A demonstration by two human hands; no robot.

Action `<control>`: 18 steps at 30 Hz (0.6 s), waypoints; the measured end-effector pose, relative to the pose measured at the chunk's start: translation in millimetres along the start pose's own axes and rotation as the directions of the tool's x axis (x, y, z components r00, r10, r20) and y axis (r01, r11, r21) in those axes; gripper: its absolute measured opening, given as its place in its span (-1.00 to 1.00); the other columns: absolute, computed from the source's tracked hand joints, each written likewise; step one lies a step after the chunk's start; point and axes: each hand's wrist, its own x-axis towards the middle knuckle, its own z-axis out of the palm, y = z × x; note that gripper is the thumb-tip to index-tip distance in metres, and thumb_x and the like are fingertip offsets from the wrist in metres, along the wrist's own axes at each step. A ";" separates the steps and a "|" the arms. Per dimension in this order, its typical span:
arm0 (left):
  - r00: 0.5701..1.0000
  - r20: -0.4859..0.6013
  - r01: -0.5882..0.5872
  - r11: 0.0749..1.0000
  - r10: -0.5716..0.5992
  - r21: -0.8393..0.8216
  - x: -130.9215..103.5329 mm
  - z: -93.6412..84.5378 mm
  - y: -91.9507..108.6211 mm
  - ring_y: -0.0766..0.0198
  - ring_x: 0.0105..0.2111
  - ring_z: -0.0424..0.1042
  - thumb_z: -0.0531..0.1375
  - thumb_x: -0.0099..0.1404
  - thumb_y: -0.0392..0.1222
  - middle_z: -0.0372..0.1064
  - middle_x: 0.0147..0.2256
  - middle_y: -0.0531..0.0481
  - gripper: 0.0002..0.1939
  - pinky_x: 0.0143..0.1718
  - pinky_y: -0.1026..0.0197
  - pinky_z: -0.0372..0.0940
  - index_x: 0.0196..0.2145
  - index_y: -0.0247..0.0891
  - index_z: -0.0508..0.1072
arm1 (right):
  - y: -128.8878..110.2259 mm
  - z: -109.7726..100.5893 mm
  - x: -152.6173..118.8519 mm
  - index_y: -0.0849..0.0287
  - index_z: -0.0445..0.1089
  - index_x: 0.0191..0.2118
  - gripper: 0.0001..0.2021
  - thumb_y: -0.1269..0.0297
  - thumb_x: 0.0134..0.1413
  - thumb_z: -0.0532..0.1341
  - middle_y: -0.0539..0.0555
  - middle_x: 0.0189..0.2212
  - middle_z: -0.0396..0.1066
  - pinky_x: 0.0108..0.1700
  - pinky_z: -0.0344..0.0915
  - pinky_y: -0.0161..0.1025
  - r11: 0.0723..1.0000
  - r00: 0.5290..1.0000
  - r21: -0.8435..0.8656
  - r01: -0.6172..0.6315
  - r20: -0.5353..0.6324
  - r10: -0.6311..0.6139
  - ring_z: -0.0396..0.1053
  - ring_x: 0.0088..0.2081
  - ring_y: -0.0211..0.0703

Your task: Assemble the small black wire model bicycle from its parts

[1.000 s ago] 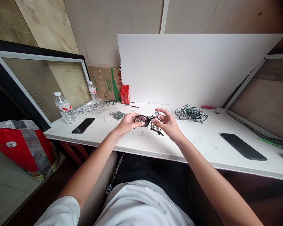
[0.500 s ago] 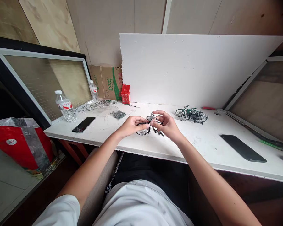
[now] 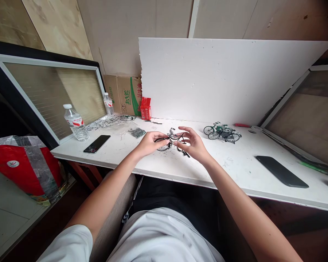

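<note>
A small dark model bicycle (image 3: pixel 162 147) is between my two hands, just above the front part of the white table (image 3: pixel 131 160). My left hand (image 3: pixel 148 144) closes on it, thumb and fingers pinching near the top of its spoked wheel. From the other side my right hand (image 3: pixel 194 146) grips its frame with the thumb and lower fingers, the index finger raised off it. Small silvery and black parts of the bicycle show between the fingers. My fingers hide much of the frame, and small black parts below my right hand are hard to make out.
Several model bicycles (image 3: pixel 221 132) stand to the right. A bag of small parts (image 3: pixel 137 133) and thin part frames (image 3: pixel 117 120) lie back left. Also on the table are a phone (image 3: pixel 97 144), a bottle (image 3: pixel 76 123), a red box (image 3: pixel 145 109) and a dark slab (image 3: pixel 281 171).
My left hand has shifted slightly left, and the bicycle has turned a little between my hands. More of its silvery upper part shows. The right hand has barely moved.
</note>
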 end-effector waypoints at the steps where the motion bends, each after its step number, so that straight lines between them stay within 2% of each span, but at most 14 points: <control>1: 1.000 -0.012 -0.010 1.000 0.009 -0.008 0.4 -0.5 0.1 -0.03 -0.04 0.59 0.48 0.21 0.04 0.64 -0.07 -0.26 -0.57 0.07 -0.01 0.42 -0.10 -0.33 0.67 | 1.6 -0.4 0.5 -0.02 0.35 0.25 -0.31 -0.02 0.05 0.52 0.16 0.00 0.57 0.01 0.50 0.01 1.000 1.000 0.001 -0.011 0.007 0.011 0.54 -0.06 0.02; 4: 0.998 -0.036 -0.043 0.999 0.042 -0.029 1.9 -1.4 -1.4 -0.02 -0.01 0.58 0.48 0.21 0.03 0.63 -0.07 -0.25 -0.58 0.12 -0.02 0.41 -0.09 -0.32 0.66 | 5.9 -1.5 1.6 0.02 0.39 0.21 -0.37 -0.09 0.09 0.48 0.14 -0.13 0.60 -0.12 0.51 -0.05 0.999 0.997 0.000 -0.045 0.061 0.045 0.55 -0.13 0.01; 7: 0.998 -0.037 -0.047 0.998 0.046 -0.039 3.3 -1.7 -3.8 -0.01 0.00 0.57 0.47 0.22 0.02 0.63 -0.07 -0.25 -0.58 0.12 -0.01 0.41 -0.09 -0.33 0.66 | 8.7 -1.7 2.0 0.09 0.48 0.10 -0.47 -0.11 0.13 0.46 0.11 -0.26 0.58 -0.17 0.48 -0.09 0.999 0.996 -0.025 -0.040 0.084 0.041 0.53 -0.19 -0.02; 14: 0.998 -0.057 -0.027 0.997 0.023 -0.071 5.5 -3.7 -5.3 -0.01 -0.02 0.58 0.49 0.19 0.00 0.63 -0.06 -0.26 -0.56 0.12 -0.02 0.41 -0.08 -0.35 0.65 | 7.0 -0.9 0.9 0.12 0.52 0.04 -0.48 -0.12 0.10 0.48 0.09 -0.28 0.55 -0.19 0.45 -0.13 1.000 0.995 0.016 -0.027 0.092 0.025 0.50 -0.25 -0.08; 18: 0.998 -0.067 -0.001 0.996 -0.005 -0.094 6.0 -4.4 -4.0 -0.02 -0.02 0.59 0.51 0.16 -0.03 0.63 -0.06 -0.27 -0.56 0.11 -0.03 0.42 -0.09 -0.36 0.64 | 6.2 -0.2 1.0 0.11 0.54 -0.09 -0.54 -0.14 0.08 0.48 0.09 -0.31 0.53 -0.13 0.45 -0.11 0.999 0.995 0.043 -0.024 0.097 0.019 0.52 -0.18 -0.02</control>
